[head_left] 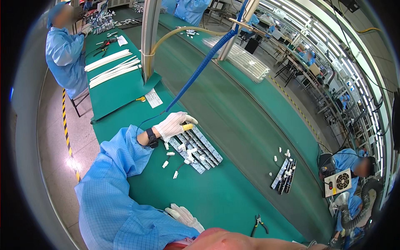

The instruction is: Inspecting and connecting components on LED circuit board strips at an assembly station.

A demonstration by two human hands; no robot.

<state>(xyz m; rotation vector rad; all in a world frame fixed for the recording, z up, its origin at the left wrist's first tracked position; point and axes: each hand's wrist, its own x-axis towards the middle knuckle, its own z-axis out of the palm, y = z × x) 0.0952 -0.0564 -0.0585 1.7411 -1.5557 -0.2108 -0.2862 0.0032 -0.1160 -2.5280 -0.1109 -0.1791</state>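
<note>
My left hand [171, 126], in a white glove with yellow fingertips, is at the far end of a group of narrow circuit-board strips [208, 146]. Its thumb and forefinger curl around the strip ends. White connectors [190, 152] on short wires lie across the strips and on the green mat beside their left edge. Close to my body, my right hand [183, 216], also white-gloved, rests with its fingers stretched out and holds nothing visible. A sleeve partly covers it.
A conveyor belt [250, 129] runs past the bench, carrying another strip group [285, 176]. Cutting pliers [259, 225] lie at the near edge. A blue coiled hose [200, 71] hangs beside a metal post [149, 41]. Co-workers sit at far left [66, 54] and right [352, 162].
</note>
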